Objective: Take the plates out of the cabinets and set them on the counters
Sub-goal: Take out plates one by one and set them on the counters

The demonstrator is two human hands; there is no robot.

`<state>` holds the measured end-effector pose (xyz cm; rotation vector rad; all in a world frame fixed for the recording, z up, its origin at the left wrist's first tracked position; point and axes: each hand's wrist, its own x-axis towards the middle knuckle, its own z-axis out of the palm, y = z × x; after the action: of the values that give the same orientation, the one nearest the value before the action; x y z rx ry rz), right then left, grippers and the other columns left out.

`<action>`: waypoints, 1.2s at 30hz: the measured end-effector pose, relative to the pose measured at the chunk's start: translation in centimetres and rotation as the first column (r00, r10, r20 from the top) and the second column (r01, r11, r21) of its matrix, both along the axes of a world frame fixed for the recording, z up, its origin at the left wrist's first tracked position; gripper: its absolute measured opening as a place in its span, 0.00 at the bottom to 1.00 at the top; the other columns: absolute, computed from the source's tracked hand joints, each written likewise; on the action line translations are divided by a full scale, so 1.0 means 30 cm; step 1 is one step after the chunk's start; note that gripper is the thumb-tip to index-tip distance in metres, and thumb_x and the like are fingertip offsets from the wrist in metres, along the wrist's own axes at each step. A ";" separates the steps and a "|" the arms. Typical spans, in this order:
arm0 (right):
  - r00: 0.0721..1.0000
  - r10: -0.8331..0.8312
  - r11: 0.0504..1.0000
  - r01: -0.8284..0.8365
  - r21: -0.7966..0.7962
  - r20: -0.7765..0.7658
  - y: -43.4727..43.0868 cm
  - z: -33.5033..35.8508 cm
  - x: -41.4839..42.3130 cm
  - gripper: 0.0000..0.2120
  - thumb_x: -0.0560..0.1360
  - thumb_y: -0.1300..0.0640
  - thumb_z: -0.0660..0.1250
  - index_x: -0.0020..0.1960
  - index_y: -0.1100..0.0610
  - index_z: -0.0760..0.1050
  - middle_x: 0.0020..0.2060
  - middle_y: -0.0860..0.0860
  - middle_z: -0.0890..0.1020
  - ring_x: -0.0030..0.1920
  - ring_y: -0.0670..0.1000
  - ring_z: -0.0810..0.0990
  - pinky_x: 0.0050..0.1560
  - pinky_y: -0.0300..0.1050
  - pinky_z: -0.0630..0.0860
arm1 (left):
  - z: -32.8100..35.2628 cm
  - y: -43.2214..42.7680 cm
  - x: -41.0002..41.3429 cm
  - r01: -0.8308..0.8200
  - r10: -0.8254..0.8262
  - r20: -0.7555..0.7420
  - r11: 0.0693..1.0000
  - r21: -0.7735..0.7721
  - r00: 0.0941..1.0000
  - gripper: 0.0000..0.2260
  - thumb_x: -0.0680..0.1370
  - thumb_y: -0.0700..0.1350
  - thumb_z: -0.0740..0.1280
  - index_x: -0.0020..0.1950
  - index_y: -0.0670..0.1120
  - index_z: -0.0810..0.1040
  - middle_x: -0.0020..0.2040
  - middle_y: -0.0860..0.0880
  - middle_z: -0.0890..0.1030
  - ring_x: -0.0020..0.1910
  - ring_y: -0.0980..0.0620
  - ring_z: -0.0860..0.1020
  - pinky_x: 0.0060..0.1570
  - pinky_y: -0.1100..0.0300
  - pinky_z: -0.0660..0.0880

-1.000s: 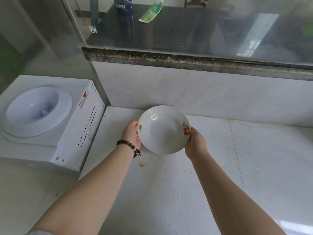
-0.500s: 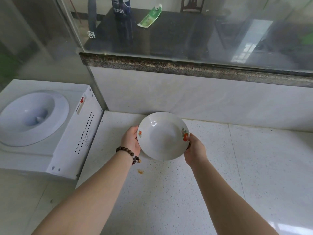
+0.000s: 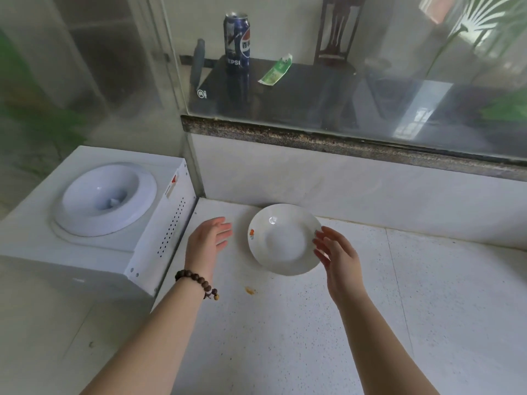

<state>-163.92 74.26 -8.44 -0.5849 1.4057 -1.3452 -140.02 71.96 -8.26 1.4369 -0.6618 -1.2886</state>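
The white plate [image 3: 283, 238] sits flat on the speckled surface [image 3: 285, 337] at centre frame, between the hands: left hand [image 3: 209, 240] just clear of its left rim, right hand [image 3: 339, 258] nearer, at the right rim, both with fingers [image 3: 222, 226] spread loose, holding nothing

Camera: one, worn on the person's head.
Faces: forward and down at the white counter [image 3: 285, 337].
How near: close; the plate [image 3: 285, 240] sits mid-picture, and both arms come in from the bottom.
Sides: water machine [image 3: 105, 201] at left, glass window [image 3: 313, 81] across the top.
Lens: wide.
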 end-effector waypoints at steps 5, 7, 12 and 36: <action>0.982 0.190 0.982 -0.189 -0.014 0.006 0.043 0.015 0.144 0.11 0.78 0.64 0.61 0.56 0.59 0.79 0.53 0.59 0.83 0.54 0.57 0.82 0.56 0.52 0.78 | 0.008 0.168 0.073 -0.181 0.180 -0.036 0.982 -0.045 0.983 0.11 0.80 0.39 0.59 0.57 0.40 0.78 0.50 0.43 0.83 0.51 0.46 0.82 0.56 0.53 0.75; 0.958 0.287 0.958 -0.287 -0.008 0.010 0.060 0.015 0.216 0.11 0.78 0.64 0.61 0.55 0.59 0.79 0.51 0.58 0.83 0.54 0.57 0.82 0.57 0.52 0.78 | -0.005 0.243 0.110 -0.264 0.262 -0.052 0.964 -0.032 0.964 0.10 0.80 0.39 0.59 0.55 0.40 0.79 0.49 0.43 0.83 0.50 0.45 0.82 0.55 0.52 0.76; 0.851 0.525 0.851 -0.525 0.010 0.014 0.127 -0.009 0.408 0.10 0.78 0.64 0.61 0.55 0.58 0.79 0.51 0.58 0.83 0.54 0.58 0.82 0.58 0.53 0.78 | -0.054 0.464 0.218 -0.458 0.459 -0.057 0.889 0.029 0.887 0.10 0.79 0.38 0.60 0.54 0.41 0.79 0.49 0.42 0.83 0.51 0.44 0.82 0.53 0.53 0.77; 0.204 0.978 0.206 -0.977 0.053 -0.047 0.538 -0.100 1.355 0.10 0.80 0.66 0.58 0.55 0.59 0.76 0.44 0.54 0.82 0.45 0.52 0.80 0.52 0.51 0.77 | -0.111 1.238 0.765 -0.967 0.968 -0.070 0.247 0.068 0.242 0.09 0.80 0.39 0.60 0.50 0.43 0.80 0.46 0.42 0.83 0.50 0.43 0.82 0.54 0.49 0.76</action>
<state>-123.27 90.41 -11.45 -1.2634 0.7090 -0.2028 -117.07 109.09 -11.58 1.3516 0.3903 -0.2916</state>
